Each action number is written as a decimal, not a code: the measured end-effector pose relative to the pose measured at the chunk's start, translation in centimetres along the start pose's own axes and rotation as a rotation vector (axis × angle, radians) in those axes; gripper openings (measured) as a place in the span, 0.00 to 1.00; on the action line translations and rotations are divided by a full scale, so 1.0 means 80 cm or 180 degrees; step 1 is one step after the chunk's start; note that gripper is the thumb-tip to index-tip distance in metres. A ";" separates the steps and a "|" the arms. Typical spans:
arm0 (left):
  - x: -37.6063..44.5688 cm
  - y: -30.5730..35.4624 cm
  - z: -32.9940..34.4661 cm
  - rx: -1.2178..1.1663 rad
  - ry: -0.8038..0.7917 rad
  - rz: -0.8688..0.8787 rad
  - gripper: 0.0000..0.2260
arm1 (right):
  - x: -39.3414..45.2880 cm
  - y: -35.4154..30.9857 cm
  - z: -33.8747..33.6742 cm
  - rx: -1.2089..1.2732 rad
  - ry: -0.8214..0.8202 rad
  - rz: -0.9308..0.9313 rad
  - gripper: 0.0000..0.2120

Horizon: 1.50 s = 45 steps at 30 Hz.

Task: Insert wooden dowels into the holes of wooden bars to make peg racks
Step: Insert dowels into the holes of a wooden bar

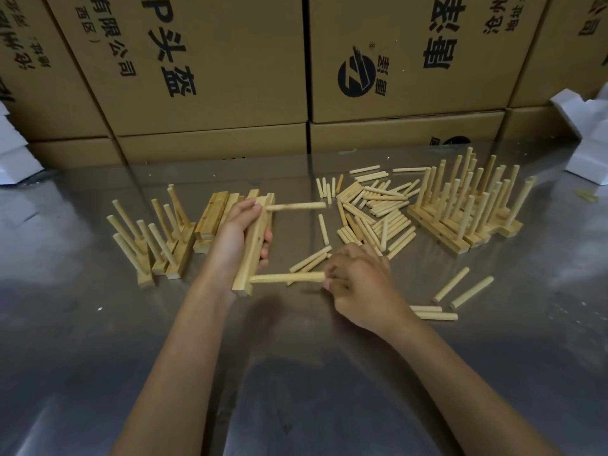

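My left hand (238, 236) grips a wooden bar (253, 248) held lengthwise above the metal table. One dowel (296, 206) sticks out to the right from the bar's far end. A second dowel (288, 277) sticks out from its near end, and my right hand (360, 284) pinches that dowel's free tip. A hole shows in the bar's middle between the two dowels. Loose dowels (375, 212) lie in a heap to the right of the bar.
Finished peg racks stand at the left (154, 238) and at the right (470, 209). Bare bars (217, 215) are stacked behind my left hand. A few stray dowels (460, 287) lie near my right wrist. Cardboard boxes (214, 77) wall off the table's far edge.
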<state>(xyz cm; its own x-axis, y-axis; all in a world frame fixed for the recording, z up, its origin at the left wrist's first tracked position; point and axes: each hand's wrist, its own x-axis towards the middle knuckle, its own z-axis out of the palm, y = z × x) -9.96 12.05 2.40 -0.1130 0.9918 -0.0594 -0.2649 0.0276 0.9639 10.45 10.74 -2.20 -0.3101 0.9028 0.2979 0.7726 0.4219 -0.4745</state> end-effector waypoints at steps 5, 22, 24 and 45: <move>-0.005 -0.002 0.012 0.0031 -0.0250 -0.0046 0.11 | -0.002 -0.027 -0.021 0.2567 -0.0058 -0.0009 0.01; -0.010 -0.010 0.033 -0.0117 -0.0852 -0.0029 0.14 | -0.004 -0.030 -0.033 0.2753 -0.0018 0.0231 0.06; -0.010 -0.011 0.033 0.0178 -0.0790 0.0098 0.12 | -0.004 -0.031 -0.035 0.2617 -0.0043 0.0261 0.06; -0.018 -0.023 0.048 0.0777 -0.0879 0.0398 0.12 | -0.008 -0.028 -0.032 0.3029 -0.0736 0.0809 0.13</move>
<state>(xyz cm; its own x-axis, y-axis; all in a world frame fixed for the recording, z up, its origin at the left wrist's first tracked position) -5.65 11.07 1.69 0.1408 0.9847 0.1025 -0.0259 -0.0998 0.9947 10.32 8.98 0.83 -0.3757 0.9264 -0.0238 0.0993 0.0147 -0.9950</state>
